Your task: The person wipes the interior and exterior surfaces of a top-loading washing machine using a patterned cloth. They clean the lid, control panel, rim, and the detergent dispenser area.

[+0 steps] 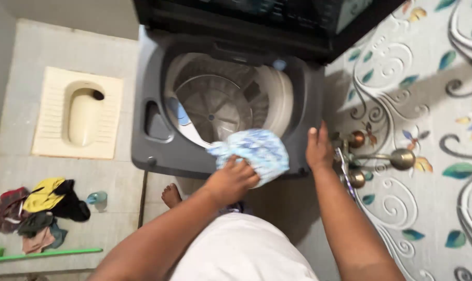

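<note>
My left hand [231, 179] grips a bunched blue-and-white patterned cloth [259, 151] over the front rim of an open top-loading washing machine [153, 151]. The cloth hangs at the edge of the drum [215, 104], which looks empty, its agitator plate showing. My right hand [318, 148] rests flat on the machine's right front corner, fingers together, holding nothing. The dark lid [257, 21] stands raised at the back.
A squat toilet pan [77, 112] sits in the tiled floor to the left. A heap of coloured clothes [36, 211] lies at lower left beside a green stick [43, 254]. Brass taps [381, 156] jut from the patterned wall on the right. My bare foot [171, 195] stands by the machine.
</note>
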